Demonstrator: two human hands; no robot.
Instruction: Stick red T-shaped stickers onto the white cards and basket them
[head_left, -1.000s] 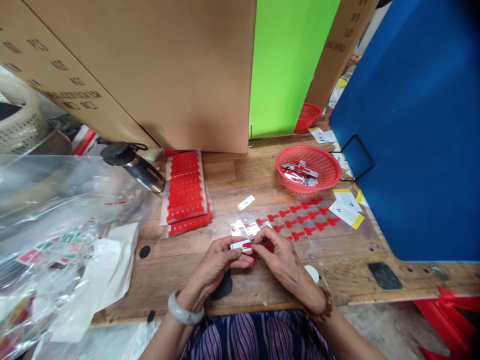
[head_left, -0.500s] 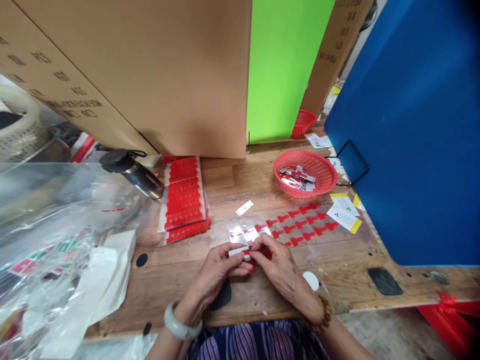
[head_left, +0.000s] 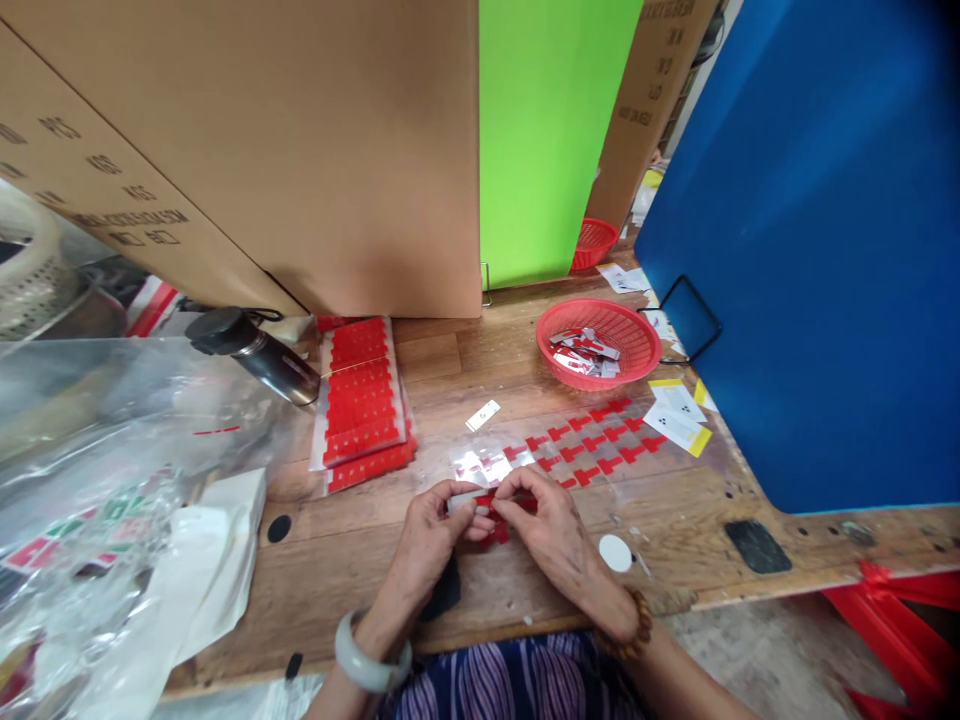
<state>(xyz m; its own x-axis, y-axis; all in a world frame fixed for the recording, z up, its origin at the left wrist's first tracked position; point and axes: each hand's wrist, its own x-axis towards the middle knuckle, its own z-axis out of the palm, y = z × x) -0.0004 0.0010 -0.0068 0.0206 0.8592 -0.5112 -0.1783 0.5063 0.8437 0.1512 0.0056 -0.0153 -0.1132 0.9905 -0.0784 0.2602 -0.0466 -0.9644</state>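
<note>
Head view: narrow white card (head_left: 463,499), red tab (head_left: 485,500).

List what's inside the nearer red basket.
The nearer red basket holds jumbled small white-and-red pieces; anything beneath the top ones is covered.

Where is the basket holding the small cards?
Head view, right of centre: the red basket stands beyond the red-patterned sheet, left of the blue panel.

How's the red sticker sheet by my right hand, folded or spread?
Spread: the sheet lies flat on the table, red stickers in rows; your right hand hides part.
</note>
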